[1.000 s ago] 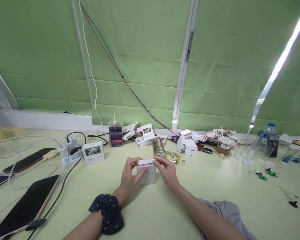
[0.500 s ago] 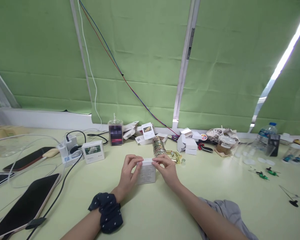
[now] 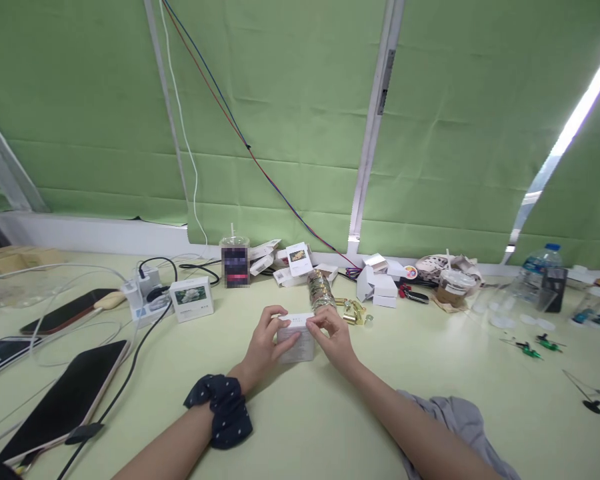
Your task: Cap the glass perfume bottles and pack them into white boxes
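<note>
A small white cardboard box [image 3: 300, 348] stands upright on the table in front of me, its printed side facing me. My left hand [image 3: 269, 341] grips its left side, thumb across the near face and fingers at the top edge. At the top right corner, my right hand [image 3: 333, 337] pinches the box with thumb and forefinger. The top of the box looks closed. Just behind it lie a shiny patterned roll [image 3: 321, 292] and some gold-coloured pieces [image 3: 353, 312].
A white box with a flower picture [image 3: 192, 300] stands left, beside a power strip [image 3: 147, 308] with cables. A tablet [image 3: 70, 393] and phones lie further left. Boxes [image 3: 377, 287], drink cups and a water bottle [image 3: 540, 267] line the back. Small green tools [image 3: 529, 350] lie right.
My left thumb has come down from the top edge onto the near face of the box. My right hand keeps its pinch at the top corner. The view has shifted slightly.
</note>
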Demonstrator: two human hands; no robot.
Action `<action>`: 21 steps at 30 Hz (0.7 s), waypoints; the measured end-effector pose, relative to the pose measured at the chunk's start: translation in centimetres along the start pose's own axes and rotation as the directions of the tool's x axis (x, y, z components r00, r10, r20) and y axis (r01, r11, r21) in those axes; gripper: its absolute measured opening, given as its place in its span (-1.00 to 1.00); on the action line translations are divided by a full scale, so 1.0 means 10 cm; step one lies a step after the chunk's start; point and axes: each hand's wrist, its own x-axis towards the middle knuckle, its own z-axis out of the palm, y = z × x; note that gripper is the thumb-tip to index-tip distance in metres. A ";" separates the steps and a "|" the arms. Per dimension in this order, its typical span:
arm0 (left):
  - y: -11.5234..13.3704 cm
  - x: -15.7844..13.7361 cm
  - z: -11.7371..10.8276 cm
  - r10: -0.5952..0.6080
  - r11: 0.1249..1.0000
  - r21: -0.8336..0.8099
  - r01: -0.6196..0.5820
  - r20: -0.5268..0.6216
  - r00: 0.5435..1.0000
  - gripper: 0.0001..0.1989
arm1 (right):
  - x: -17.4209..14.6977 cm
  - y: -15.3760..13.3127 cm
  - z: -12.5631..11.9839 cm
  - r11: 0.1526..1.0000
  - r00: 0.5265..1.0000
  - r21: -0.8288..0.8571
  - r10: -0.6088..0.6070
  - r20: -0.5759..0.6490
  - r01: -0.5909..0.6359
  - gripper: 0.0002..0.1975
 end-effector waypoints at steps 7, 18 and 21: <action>0.12 0.01 -0.06 0.013 1.000 -0.022 -0.013 0.016 1.000 -0.79 | -0.03 0.09 0.03 0.992 0.992 0.025 0.122 0.037 -0.123 -0.77; 0.27 0.13 -0.13 0.103 0.987 0.104 -0.125 0.196 0.975 -0.54 | -0.12 0.27 0.15 0.953 0.941 0.192 0.174 0.289 -0.235 -0.68; 0.22 0.13 -0.13 0.129 0.982 0.103 -0.156 0.233 0.964 -0.53 | -0.12 0.35 0.13 0.952 0.887 0.096 0.231 0.399 -0.291 -0.60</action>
